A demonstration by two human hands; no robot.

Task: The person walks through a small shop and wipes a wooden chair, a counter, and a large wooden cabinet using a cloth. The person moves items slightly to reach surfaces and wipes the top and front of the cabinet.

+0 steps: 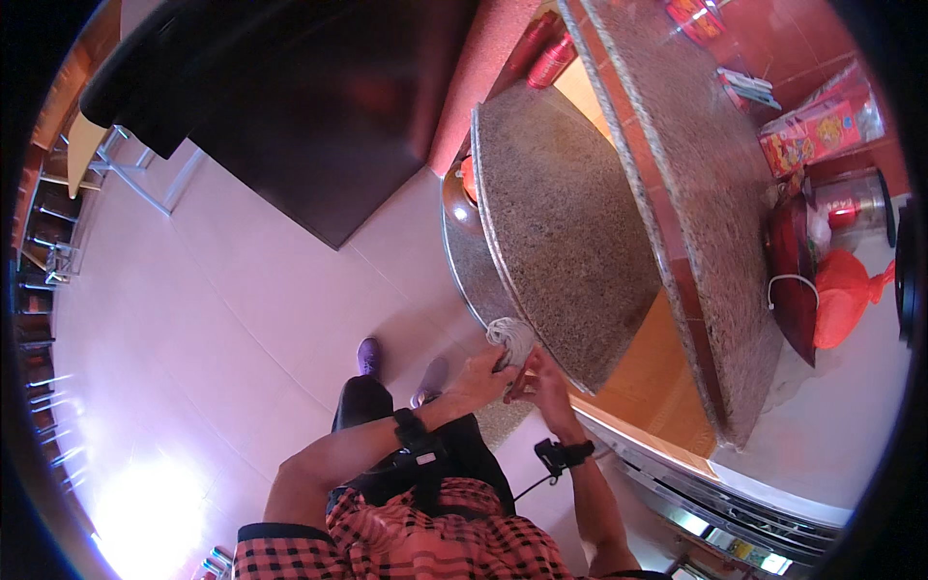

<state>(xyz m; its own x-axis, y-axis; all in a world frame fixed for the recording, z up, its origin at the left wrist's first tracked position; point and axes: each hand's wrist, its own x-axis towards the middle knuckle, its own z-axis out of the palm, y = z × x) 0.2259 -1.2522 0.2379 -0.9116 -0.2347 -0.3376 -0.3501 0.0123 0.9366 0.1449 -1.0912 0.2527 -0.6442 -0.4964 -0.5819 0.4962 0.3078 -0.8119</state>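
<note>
A bundle of whitish cord or yarn (512, 339) is between my two hands, beside the curved edge of a speckled granite shelf (565, 217). My left hand (487, 377) reaches in from the left and grips the bundle, its fingers bent around the lower part. Close by on the right, my right hand (540, 384) has its fingers raised and bent at the bundle's lower end; whether they pinch a strand cannot be made out. Both wrists wear black straps with small devices.
A higher granite counter (725, 217) carries a red plastic bag (844, 297), a dark red basket (792, 283) and a pink printed package (812, 138). Red bottles (551, 61) stand at the shelf's far end. A brown jar (462, 199) sits below the shelf, near a large dark panel (319, 130).
</note>
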